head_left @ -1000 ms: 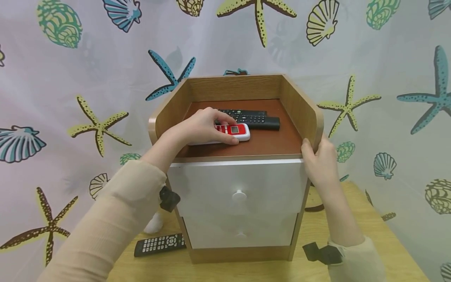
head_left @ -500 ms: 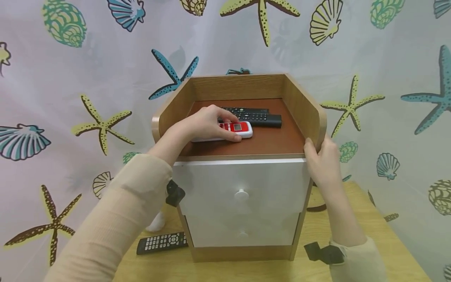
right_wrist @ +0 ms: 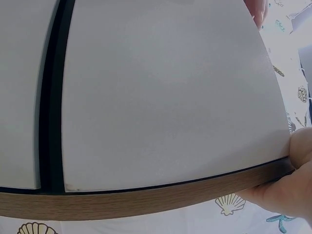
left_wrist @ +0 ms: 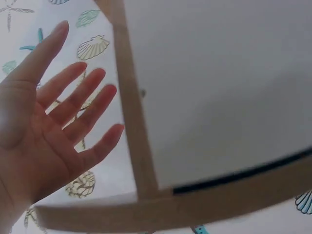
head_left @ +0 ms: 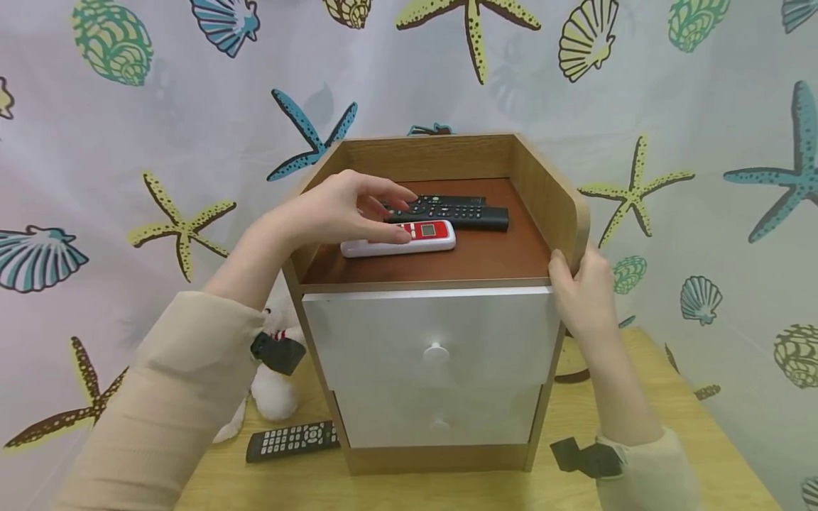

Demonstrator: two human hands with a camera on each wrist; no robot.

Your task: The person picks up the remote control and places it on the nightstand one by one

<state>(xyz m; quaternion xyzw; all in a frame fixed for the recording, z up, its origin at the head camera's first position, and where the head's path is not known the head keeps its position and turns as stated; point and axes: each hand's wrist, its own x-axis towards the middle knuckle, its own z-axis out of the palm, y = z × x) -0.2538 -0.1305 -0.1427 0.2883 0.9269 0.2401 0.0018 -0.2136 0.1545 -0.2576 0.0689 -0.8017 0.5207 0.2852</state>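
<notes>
My left hand hovers above the left part of the cabinet top, fingers spread and holding nothing. In the left wrist view, that hand shows a bare palm with fingers apart. Just beneath and beyond its thumb lies a white remote with a red face, flat on the brown top. Behind it are two black remotes, a front one and a rear one. My right hand grips the front edge of the cabinet's right side panel; in the right wrist view, the fingers curl around that edge.
The wooden cabinet has white drawer fronts with round knobs and raised sides around its top. Another black remote lies on the wooden table at the left. A white plush toy sits beside the cabinet. A patterned curtain hangs behind.
My left hand has let go of the red and white remote and moved up and to the left. The remote stays on the cabinet top. My right hand keeps its grip.
</notes>
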